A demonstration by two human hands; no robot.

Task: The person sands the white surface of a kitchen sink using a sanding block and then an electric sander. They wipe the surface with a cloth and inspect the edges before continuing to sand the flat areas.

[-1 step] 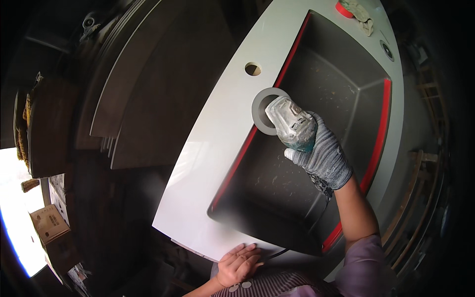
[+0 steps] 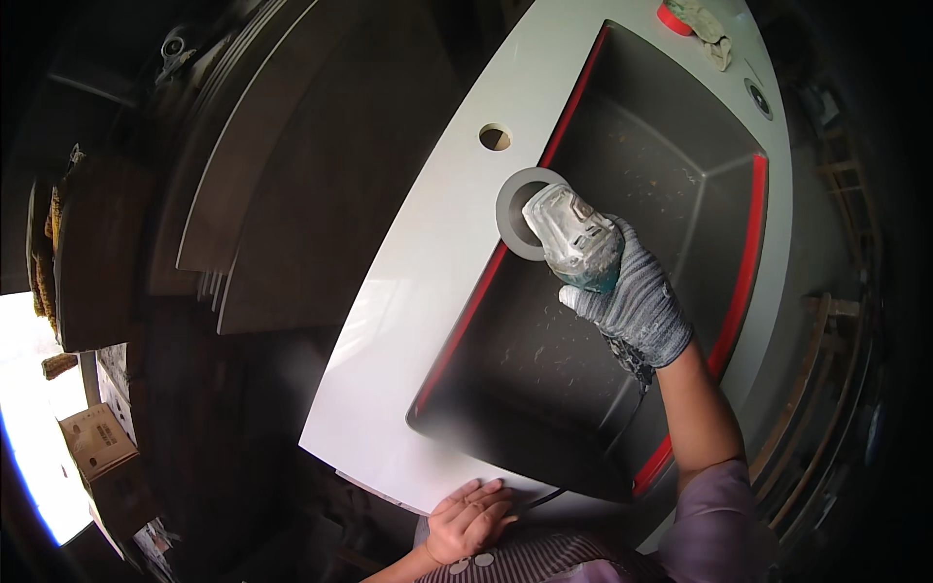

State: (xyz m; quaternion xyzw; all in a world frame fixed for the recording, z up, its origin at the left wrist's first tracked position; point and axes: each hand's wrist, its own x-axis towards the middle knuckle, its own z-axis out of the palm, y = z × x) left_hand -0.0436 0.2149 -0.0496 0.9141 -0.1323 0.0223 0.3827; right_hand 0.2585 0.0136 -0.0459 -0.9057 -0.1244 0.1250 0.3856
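Note:
My right hand (image 2: pixel 637 301), in a grey knitted glove, is closed round the body of an angle grinder (image 2: pixel 573 238), which is dusty white and teal. Its round grey disc (image 2: pixel 509 216) lies over the left rim of a dark grey sink (image 2: pixel 661 185), partly on the white countertop (image 2: pixel 389 350). Whether the disc spins I cannot tell. Bare, my left hand (image 2: pixel 469 522) rests with its fingers laid out on the countertop's near edge. Red tape (image 2: pixel 750 253) lines both long sides of the sink.
The countertop has a round hole (image 2: pixel 495 137) left of the sink. At its far end lie a red tape roll (image 2: pixel 673 19) and a crumpled pale glove (image 2: pixel 717 49). The grinder's cord (image 2: pixel 622 432) trails through the sink. Large dark panels (image 2: pixel 282 185) lean at left, beyond a cardboard box (image 2: pixel 100 439).
The grinder and my right hand have shifted very slightly up, away from me. My left hand has stayed in place.

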